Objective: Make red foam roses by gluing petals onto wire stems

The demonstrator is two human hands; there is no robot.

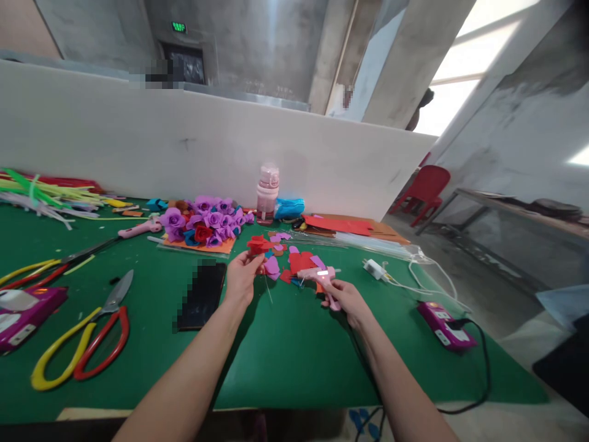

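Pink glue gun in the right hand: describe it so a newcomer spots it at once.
Over the green table, just right of centre, find the right hand. It holds the pink glue gun, nozzle toward the left hand. The other pink tool lies unheld beside the purple flowers.

Bare hands — bare forearms, too — no sleeves showing.
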